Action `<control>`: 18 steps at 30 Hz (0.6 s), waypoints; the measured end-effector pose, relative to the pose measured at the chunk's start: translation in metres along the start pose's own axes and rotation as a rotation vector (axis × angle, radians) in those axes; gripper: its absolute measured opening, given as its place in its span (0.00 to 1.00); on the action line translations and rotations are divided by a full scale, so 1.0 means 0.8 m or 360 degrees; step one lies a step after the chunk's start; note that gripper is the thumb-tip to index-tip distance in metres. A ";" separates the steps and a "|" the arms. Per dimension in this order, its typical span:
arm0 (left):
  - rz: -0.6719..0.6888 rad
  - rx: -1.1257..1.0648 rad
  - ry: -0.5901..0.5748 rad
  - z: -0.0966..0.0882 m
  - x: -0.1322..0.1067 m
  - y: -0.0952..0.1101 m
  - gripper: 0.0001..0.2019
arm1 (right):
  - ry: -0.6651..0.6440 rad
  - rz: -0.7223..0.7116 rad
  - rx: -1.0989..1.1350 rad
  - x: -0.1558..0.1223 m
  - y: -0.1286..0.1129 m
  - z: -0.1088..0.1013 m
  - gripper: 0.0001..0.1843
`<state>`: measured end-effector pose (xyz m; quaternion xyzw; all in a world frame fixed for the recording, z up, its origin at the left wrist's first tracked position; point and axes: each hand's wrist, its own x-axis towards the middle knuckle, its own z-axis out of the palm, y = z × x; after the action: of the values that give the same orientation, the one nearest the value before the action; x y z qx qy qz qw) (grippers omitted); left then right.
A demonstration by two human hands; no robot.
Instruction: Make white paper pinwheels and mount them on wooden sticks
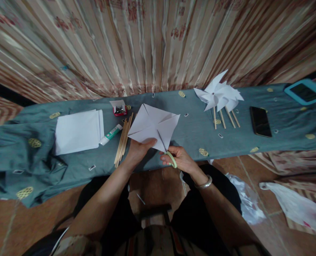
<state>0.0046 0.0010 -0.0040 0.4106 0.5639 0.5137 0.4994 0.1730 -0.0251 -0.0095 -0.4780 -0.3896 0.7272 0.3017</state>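
My left hand [139, 152] grips a square sheet of white paper [154, 125] at its lower left edge, thumb on top. Slits run from the sheet's corners in toward its middle. In my right hand [181, 158] is a pair of scissors [172, 160] with pale green handles. Their blades sit at the sheet's lower corner, along the slit there; the fingers wrap the handles. Just left of the sheet lies a bundle of thin wooden sticks [123, 140]. Behind those stands a small open red box [120, 109] holding small dark metal pieces.
A stack of white paper [76, 132] lies at left, beside a green and white tube [111, 134]. Several paper pinwheels [218, 93] on sticks lie to the right, then a black phone [260, 121] and a blue-framed tablet [305, 91]. Plastic bags [298, 204] lie on the floor.
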 end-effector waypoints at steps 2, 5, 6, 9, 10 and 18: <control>0.0008 0.0014 -0.0005 0.000 -0.001 0.001 0.27 | -0.0006 0.0008 0.0003 0.000 -0.001 0.000 0.23; 0.0015 0.0032 -0.0004 0.000 -0.001 0.003 0.27 | 0.0004 0.0006 0.0008 -0.001 -0.001 0.000 0.23; 0.0017 0.0029 -0.0002 0.000 -0.001 0.003 0.28 | 0.0007 0.0000 0.0005 -0.001 -0.001 0.000 0.23; 0.0014 0.0009 0.0003 0.000 -0.001 0.002 0.30 | -0.0002 -0.0022 -0.0024 0.000 -0.001 0.000 0.22; 0.0003 0.0008 0.0002 0.000 -0.001 0.002 0.29 | -0.0009 -0.0023 -0.0033 0.000 -0.001 0.000 0.22; -0.0025 0.0007 -0.0010 0.000 -0.002 0.003 0.29 | -0.0048 -0.0092 -0.0135 0.002 0.008 -0.007 0.21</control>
<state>0.0050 0.0002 -0.0016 0.4088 0.5667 0.5073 0.5045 0.1775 -0.0257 -0.0170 -0.4678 -0.4383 0.7081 0.2960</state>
